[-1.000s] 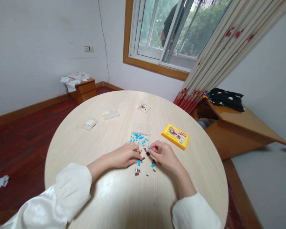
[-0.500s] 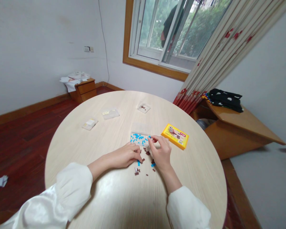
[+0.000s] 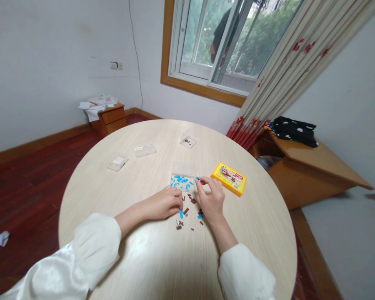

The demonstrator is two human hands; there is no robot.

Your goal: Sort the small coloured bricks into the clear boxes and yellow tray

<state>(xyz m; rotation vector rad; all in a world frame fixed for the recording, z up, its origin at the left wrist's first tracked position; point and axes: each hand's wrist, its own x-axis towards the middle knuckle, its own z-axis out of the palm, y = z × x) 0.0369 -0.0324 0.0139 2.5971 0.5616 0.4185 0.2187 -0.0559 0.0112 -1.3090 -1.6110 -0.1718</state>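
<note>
A small blue building brick [image 3: 197,178] is pinched between the thumb and finger of my right hand [image 3: 213,199], at the right edge of a clear plastic box [image 3: 185,168]. Its lid stands raised at the back, and several blue bricks [image 3: 181,180] lie scattered inside. My left hand [image 3: 170,202] rests on the table with curled fingers. Their tips meet the upper end of a longer blue brick [image 3: 181,214]; what they grip, if anything, is hidden. Brown bricks [image 3: 186,211] lie loose between my hands, and another blue brick [image 3: 200,216] is below my right wrist.
On the round wooden table [image 3: 137,266], a yellow box [image 3: 229,178] stands to the right. Farther back are a clear case with brown pieces [image 3: 188,141], a clear case [image 3: 144,150] and another clear case [image 3: 117,162]. A person [image 3: 222,35] shows outside the window.
My left fingers have drawn back slightly left from a brown brick, which now lies uncovered on the table. My right hand still pinches its blue brick at almost the same place.
</note>
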